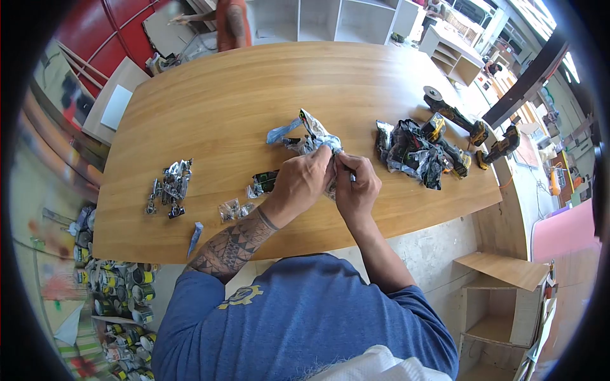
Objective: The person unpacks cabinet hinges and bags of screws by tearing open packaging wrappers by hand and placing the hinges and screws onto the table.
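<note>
Both hands meet over the middle of the wooden table point(222, 95). Fingers of my left hand point(304, 181) are closed on a crumpled plastic packet point(318, 134), silvery and pale blue with dark patches. From the other side my right hand point(359, 185) pinches the same packet, thumb and forefinger together. My hands hide part of it, and I cannot make out its contents. Just left of my left hand lies a black packet point(264, 182). Small clear bags point(235, 209) with little parts inside rest beside my left forearm.
Metal hinge-like fittings point(175, 184) are piled at the left, with a blue strip point(195, 238) near the front edge. On the right lie black plastic wrappers point(413, 152), an angle grinder point(454, 111) and a yellow-black power tool point(502, 149). Another person point(232, 25) stands beyond the table.
</note>
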`<control>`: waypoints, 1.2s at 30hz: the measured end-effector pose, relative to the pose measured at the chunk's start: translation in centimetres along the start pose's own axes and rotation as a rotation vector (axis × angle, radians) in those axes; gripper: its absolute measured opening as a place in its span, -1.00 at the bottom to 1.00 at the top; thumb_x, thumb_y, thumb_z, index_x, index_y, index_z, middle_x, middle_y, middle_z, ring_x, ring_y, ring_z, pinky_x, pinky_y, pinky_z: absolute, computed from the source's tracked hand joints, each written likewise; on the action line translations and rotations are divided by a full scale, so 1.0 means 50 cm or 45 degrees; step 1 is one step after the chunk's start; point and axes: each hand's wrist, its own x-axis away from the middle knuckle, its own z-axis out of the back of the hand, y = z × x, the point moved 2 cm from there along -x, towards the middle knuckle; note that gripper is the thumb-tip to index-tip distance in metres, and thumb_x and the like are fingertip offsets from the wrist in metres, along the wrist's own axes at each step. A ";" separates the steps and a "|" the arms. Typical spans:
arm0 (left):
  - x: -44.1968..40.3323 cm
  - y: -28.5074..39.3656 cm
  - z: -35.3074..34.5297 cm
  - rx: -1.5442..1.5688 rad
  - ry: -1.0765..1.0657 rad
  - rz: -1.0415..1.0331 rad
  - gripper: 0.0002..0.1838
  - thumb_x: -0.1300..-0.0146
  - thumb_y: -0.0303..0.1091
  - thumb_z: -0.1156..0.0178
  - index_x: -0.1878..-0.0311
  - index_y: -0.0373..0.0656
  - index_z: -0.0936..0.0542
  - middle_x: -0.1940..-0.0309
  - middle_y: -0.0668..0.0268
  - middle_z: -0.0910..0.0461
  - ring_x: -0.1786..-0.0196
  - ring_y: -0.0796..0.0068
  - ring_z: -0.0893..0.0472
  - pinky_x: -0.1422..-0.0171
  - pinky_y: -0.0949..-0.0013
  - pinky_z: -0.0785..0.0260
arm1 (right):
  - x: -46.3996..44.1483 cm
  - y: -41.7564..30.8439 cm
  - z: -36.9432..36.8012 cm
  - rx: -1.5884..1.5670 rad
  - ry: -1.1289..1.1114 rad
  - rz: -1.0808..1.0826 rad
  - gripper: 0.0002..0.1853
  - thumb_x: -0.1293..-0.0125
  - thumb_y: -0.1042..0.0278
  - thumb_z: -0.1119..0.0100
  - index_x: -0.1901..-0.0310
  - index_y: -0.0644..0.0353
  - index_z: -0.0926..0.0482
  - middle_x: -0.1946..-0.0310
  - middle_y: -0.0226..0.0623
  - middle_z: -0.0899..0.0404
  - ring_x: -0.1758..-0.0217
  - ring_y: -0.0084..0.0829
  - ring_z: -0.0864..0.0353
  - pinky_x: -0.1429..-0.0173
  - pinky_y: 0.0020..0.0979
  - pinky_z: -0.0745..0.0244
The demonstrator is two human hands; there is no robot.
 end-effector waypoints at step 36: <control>-0.030 0.019 -0.044 0.933 -0.112 0.324 -0.68 -0.58 -0.20 -0.33 0.05 -0.35 -0.67 0.33 0.17 -0.76 0.28 0.45 -0.70 0.13 0.28 -0.56 | -0.014 -0.023 0.071 -1.173 0.318 -0.949 -0.82 -0.68 0.29 -0.23 -0.10 0.20 -0.65 0.10 -0.45 -0.72 0.09 -0.68 -0.63 0.02 -0.51 -0.56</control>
